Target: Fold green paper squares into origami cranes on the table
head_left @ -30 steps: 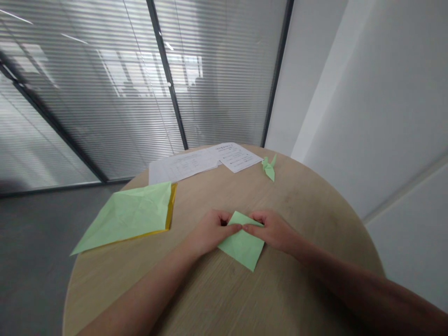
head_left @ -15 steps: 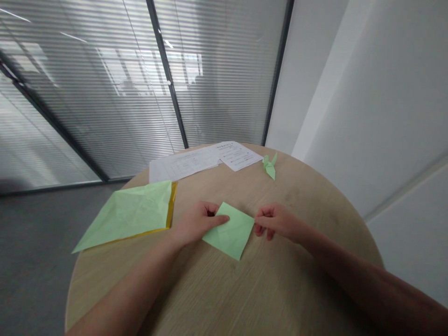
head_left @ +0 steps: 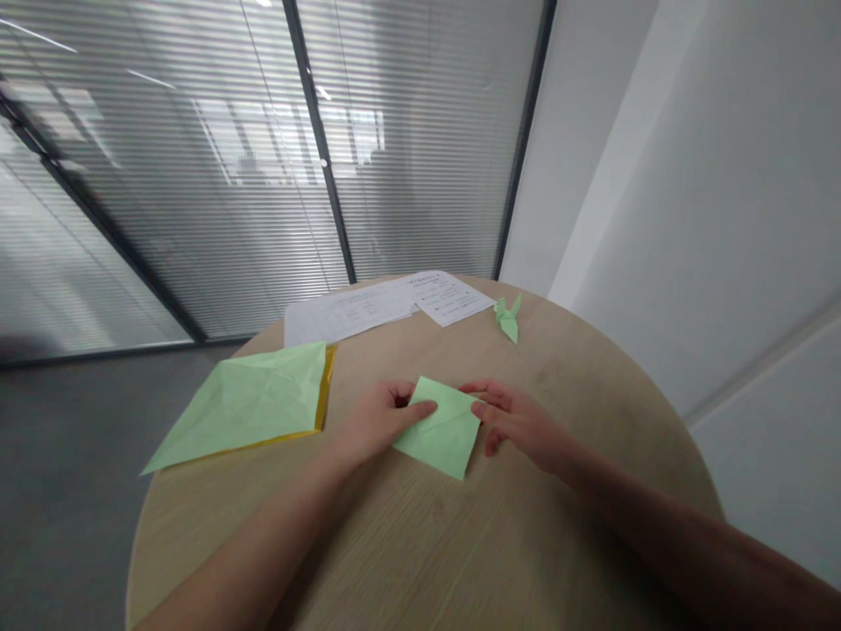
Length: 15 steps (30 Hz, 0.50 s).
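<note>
A square of folded light-green paper (head_left: 443,438) is held just over the table in front of me, tilted with one corner toward the far side. My left hand (head_left: 387,416) pinches its left edge, thumb on top and fingers underneath. At the right corner, my right hand (head_left: 509,419) has its thumb on the paper, with some fingers behind it and others spread apart. A folded green paper crane (head_left: 508,320) stands farther back on the right.
The round wooden table (head_left: 558,377) bears a large creased green sheet (head_left: 263,394) over a yellow one (head_left: 327,386) on the left, overhanging the edge. Printed white sheets (head_left: 355,311) lie at the back. Blinds (head_left: 420,158) and a white wall (head_left: 723,219) stand beyond.
My right hand has shifted its hold, its thumb now lying over the paper's right corner and its fingers more spread. The paper has turned slightly. My left hand keeps its pinch.
</note>
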Each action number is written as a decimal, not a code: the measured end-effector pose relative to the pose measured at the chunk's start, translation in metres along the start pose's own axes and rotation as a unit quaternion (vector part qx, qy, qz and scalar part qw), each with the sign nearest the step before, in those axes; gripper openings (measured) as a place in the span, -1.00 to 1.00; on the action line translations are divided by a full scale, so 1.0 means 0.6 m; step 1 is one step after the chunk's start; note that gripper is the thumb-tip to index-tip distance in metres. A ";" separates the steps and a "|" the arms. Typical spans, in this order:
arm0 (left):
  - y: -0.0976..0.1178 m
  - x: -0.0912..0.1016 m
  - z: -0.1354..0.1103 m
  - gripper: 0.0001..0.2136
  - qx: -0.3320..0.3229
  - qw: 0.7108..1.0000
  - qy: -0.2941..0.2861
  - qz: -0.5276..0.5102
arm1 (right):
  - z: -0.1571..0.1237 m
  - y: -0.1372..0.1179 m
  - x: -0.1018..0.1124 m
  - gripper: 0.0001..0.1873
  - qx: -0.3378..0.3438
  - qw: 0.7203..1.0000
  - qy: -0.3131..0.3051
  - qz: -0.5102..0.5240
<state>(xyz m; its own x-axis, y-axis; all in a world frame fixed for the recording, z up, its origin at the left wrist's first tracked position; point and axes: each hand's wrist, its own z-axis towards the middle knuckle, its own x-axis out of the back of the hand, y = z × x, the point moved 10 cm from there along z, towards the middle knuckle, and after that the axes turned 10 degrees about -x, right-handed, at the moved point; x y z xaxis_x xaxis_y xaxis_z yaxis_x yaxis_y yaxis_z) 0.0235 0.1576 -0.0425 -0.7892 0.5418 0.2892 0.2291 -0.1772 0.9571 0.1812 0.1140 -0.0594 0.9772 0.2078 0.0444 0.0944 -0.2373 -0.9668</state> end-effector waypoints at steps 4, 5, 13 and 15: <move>0.004 -0.017 0.002 -0.67 -0.024 1.000 -0.013 -0.006 | 0.003 0.011 0.000 -0.63 -0.019 0.999 0.009 -0.032; 0.006 -0.019 0.003 -0.66 -0.030 0.999 -0.008 -0.017 | 0.004 0.010 0.009 -0.64 -0.017 0.999 0.030 -0.033; 0.022 -0.002 0.005 -0.68 -0.061 0.992 0.062 -0.088 | 0.007 0.007 0.004 -0.62 -0.008 0.999 -0.001 0.045; 0.024 0.004 0.003 -0.71 -0.065 0.990 0.082 -0.090 | 0.005 0.010 -0.018 -0.59 -0.016 0.999 -0.042 0.027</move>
<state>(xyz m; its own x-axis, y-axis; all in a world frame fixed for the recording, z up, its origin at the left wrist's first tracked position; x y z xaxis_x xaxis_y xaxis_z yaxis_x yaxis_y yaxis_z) 0.0261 0.1580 -0.0282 -0.8945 0.4362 0.0981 0.0099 -0.2002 0.9797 0.1707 0.1133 -0.0666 0.9618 0.2722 -0.0300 0.0493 -0.2798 -0.9588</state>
